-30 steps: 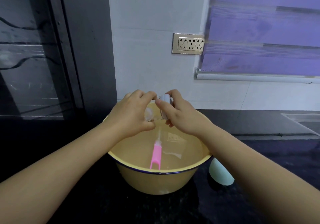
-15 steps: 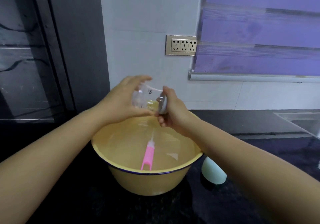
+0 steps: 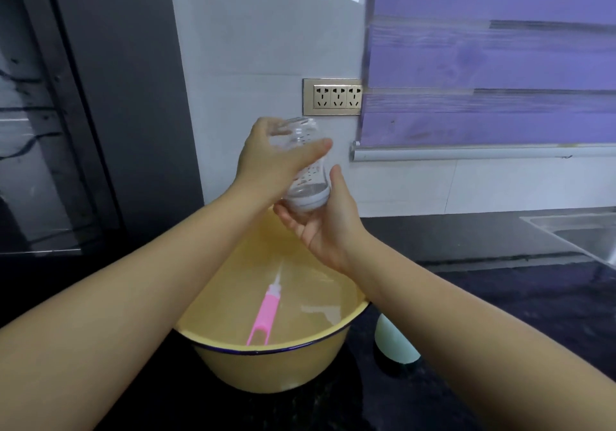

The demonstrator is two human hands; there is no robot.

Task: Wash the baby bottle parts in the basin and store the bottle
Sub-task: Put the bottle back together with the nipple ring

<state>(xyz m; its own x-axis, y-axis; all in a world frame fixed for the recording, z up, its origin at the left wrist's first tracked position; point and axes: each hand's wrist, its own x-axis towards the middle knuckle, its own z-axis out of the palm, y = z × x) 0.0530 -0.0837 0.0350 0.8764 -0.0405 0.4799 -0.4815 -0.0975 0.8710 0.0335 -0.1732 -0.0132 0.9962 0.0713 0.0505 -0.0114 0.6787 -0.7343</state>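
Note:
A clear baby bottle with printed marks is held upside down above the yellow basin, its white collar end pointing down. My left hand grips the bottle's body from the left. My right hand cups the collar end from below and the right. Water fills the basin, and a pink-handled bottle brush lies in it with its handle toward the near rim.
A pale blue-green cap or cup lies on the black counter right of the basin. A gold socket plate and a purple blind are on the wall behind. A steel sink edge shows at far right.
Both hands have lifted the bottle up out of the basin and turned it from lying sideways to upside down. My right hand moved beneath the collar end.

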